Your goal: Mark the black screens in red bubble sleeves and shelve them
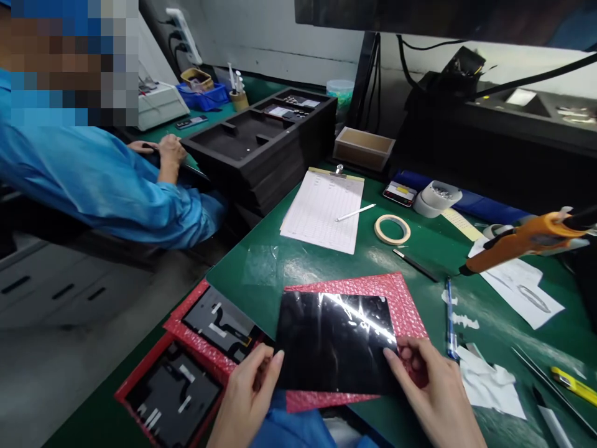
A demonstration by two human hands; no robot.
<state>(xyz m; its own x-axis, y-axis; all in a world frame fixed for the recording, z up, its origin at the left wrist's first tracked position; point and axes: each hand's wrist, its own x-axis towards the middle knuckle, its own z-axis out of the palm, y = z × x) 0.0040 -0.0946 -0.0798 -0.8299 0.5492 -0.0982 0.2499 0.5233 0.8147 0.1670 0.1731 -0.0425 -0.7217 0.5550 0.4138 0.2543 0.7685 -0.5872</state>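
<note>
A glossy black screen panel is held face up between my two hands, light streaks reflecting off it. My left hand pinches its left edge between thumb and fingers. The right edge sits in the closed thumb and fingers of my right hand. Beneath the panel lies a sheet of red bubble wrap; whether they touch is unclear. To the left are two more panels, a grey-backed panel and a lower panel, both with flex cables and white strips, on red bubble wrap.
A clipboard with a pen, a tape roll and an orange electric screwdriver are farther back. Tweezers and a yellow cutter lie right. Black foam trays stand beside a co-worker in a blue sleeve.
</note>
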